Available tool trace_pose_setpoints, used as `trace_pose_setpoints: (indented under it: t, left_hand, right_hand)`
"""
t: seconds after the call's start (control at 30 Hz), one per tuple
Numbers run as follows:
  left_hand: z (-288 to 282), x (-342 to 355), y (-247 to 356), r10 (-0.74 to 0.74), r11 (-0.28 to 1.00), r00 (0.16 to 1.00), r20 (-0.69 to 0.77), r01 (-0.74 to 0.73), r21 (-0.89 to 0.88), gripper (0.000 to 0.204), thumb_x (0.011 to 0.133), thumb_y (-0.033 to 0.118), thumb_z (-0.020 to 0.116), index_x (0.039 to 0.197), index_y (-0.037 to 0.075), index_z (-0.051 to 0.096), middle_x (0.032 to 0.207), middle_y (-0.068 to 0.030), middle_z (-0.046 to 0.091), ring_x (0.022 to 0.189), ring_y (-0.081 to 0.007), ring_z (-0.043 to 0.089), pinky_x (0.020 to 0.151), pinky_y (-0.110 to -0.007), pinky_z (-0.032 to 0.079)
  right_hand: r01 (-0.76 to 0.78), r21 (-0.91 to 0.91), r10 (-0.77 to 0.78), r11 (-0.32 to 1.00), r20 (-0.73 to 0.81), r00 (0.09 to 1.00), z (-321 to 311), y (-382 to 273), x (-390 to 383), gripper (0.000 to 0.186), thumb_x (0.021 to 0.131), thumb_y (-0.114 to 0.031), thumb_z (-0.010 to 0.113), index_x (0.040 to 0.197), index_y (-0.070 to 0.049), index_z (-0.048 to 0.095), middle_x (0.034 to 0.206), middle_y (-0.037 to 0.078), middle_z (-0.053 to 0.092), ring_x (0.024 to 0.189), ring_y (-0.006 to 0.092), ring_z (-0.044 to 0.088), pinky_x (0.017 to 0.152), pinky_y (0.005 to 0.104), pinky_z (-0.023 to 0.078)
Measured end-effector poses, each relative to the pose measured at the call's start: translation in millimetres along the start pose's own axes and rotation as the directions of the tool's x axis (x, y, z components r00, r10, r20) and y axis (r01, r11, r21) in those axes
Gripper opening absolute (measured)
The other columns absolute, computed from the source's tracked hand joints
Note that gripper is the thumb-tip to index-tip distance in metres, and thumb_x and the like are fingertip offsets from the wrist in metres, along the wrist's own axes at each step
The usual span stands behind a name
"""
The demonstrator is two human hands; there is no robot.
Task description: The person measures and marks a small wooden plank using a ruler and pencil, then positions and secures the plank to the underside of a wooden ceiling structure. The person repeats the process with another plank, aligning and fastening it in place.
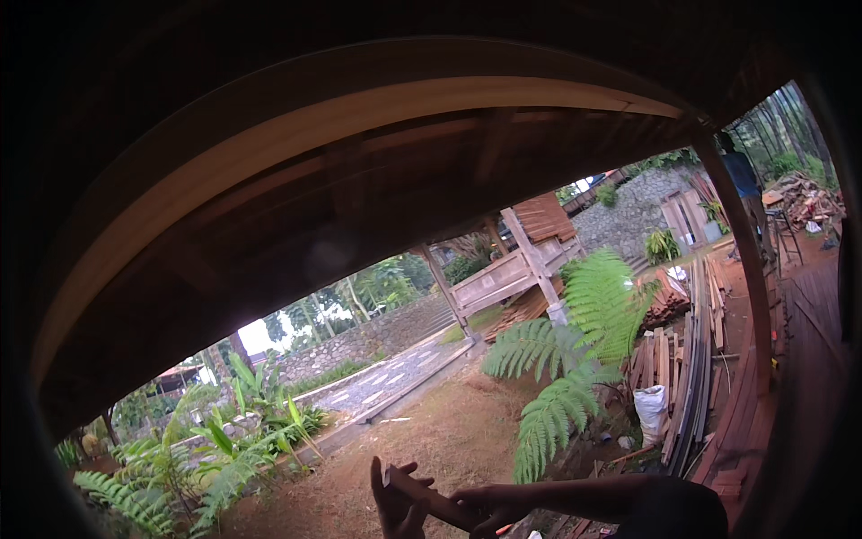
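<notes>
Low in the head view, my left hand (393,512) has its fingers raised and spread, with the end of a narrow, flat brown piece (422,494), wood by the look of it, against it. My right hand (480,508) comes in from the right and is closed round the lower part of this piece. Both hands are in shadow, so fine detail of the fingers and of the piece is hard to make out.
A dark roof hangs overhead on a post (736,216). Ferns (584,314) flank bare soil (341,485). Timber stacks (718,305) and a white sack (650,413) lie at right, where someone in blue (743,175) stands by a stool (786,234). Behind are a paved path (359,395) and wooden structure (489,287).
</notes>
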State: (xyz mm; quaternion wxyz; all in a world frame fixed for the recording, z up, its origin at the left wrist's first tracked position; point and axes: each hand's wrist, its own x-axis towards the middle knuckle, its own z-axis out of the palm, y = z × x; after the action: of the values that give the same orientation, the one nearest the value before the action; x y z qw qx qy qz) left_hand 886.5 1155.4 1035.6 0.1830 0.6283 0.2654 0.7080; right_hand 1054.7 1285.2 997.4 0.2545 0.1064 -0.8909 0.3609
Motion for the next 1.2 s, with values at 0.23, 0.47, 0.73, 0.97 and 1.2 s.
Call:
trace_pose_setpoints:
  t: [0.23, 0.47, 0.73, 0.97, 1.2]
  left_hand:
    - [32.7, 25.8, -10.9, -0.002, 0.992, 0.998, 0.064, -0.007, 0.126, 0.085, 0.088, 0.024, 0.08, 0.155, 0.01, 0.03, 0.133, -0.0159, 0.053, 0.105, -0.0243, 0.063, 0.086, -0.039, 0.058]
    - [51.4, 28.8, -39.3, 0.01, 0.995, 0.999, 0.05, -0.015, 0.1, 0.084, 0.089, 0.027, 0.08, 0.154, 0.008, 0.03, 0.13, -0.0158, 0.054, 0.103, -0.0232, 0.063, 0.087, -0.039, 0.058]
    - [34.1, 3.6, -64.1, -0.185, 0.977, 0.982, 0.031, 0.18, 0.111, 0.112, 0.093, 0.01, 0.074, 0.161, 0.021, -0.014, 0.135, -0.0221, 0.056, 0.115, -0.0259, 0.065, 0.094, -0.041, 0.057]
    - [-1.3, -39.0, -43.5, -0.159, 0.951, 0.983, -0.087, 0.176, 0.253, 0.101, 0.09, 0.024, 0.08, 0.162, 0.011, 0.011, 0.134, -0.0181, 0.061, 0.121, -0.024, 0.063, 0.1, -0.04, 0.051]
    - [-81.1, -84.9, 4.4, -0.113, 0.941, 0.956, -0.27, 0.19, 0.279, 0.092, 0.091, 0.023, 0.078, 0.159, 0.009, 0.018, 0.128, -0.0153, 0.059, 0.117, -0.0249, 0.063, 0.107, -0.046, 0.047]
  right_hand:
    - [-0.056, 0.376, 0.04, 0.925, 0.052, 0.998, -18.0, 8.6, -23.3, 0.078, 0.09, -0.034, 0.079, 0.147, -0.001, 0.037, 0.096, 0.009, 0.069, 0.087, 0.017, 0.066, 0.074, 0.0322, 0.053]
    - [0.006, 0.204, -0.002, 0.979, -0.018, 1.0, -30.8, 39.5, -43.2, 0.08, 0.09, -0.034, 0.078, 0.151, -0.004, 0.035, 0.102, 0.009, 0.069, 0.087, 0.0181, 0.066, 0.076, 0.0351, 0.054]
    - [-0.028, 0.34, 0.02, 0.94, 0.027, 0.999, -20.2, 47.2, -37.6, 0.079, 0.089, -0.011, 0.078, 0.153, -0.011, 0.031, 0.093, 0.006, 0.063, 0.077, 0.0158, 0.066, 0.065, 0.0317, 0.056]
    - [-0.165, 0.338, 0.07, 0.927, 0.277, 0.958, -3.7, 24.7, 23.8, 0.087, 0.087, -0.014, 0.079, 0.155, -0.012, 0.025, 0.112, 0.01, 0.061, 0.092, 0.0181, 0.067, 0.073, 0.0326, 0.059]
    - [0.28, -0.282, -0.114, 0.918, 0.488, 0.865, 18.1, -25.9, 115.0, 0.058, 0.086, -0.027, 0.078, 0.138, -0.013, 0.055, 0.107, 0.003, 0.067, 0.096, 0.0149, 0.067, 0.079, 0.0271, 0.058]
